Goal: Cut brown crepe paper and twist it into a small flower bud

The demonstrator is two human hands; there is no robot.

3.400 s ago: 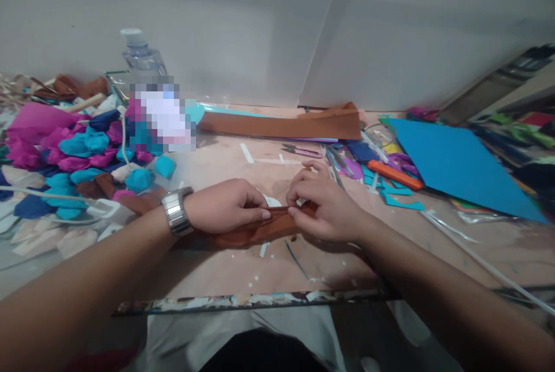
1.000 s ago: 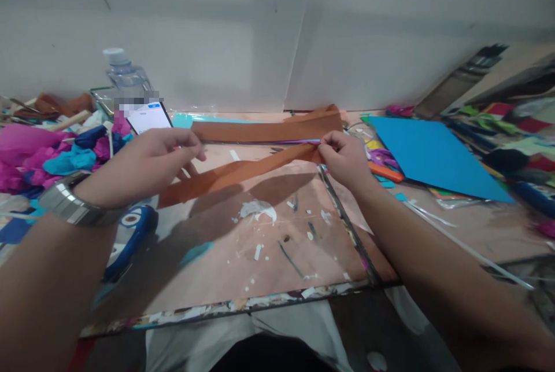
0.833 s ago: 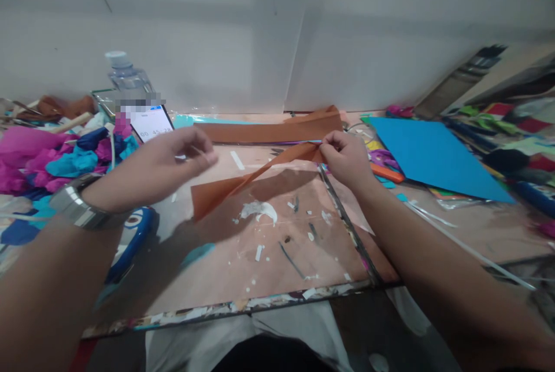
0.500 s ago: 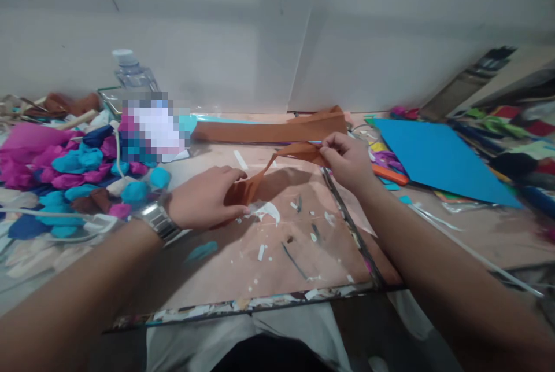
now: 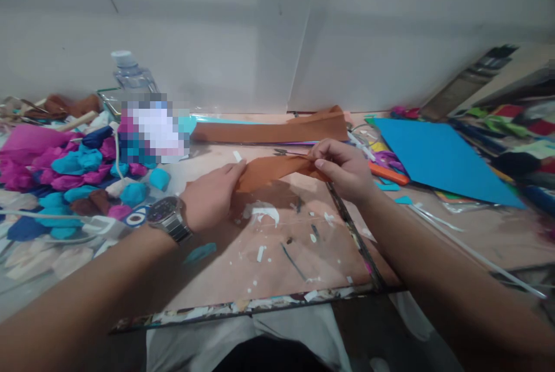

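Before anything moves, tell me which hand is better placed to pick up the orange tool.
Right, most likely: the right hand is closer to the orange tool, though it pinches the front brown strip. The left hand, also at that strip, would have to reach across.

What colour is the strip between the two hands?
The strip is orange-brown, with no pattern visible; it shows best in the head view, the only one.
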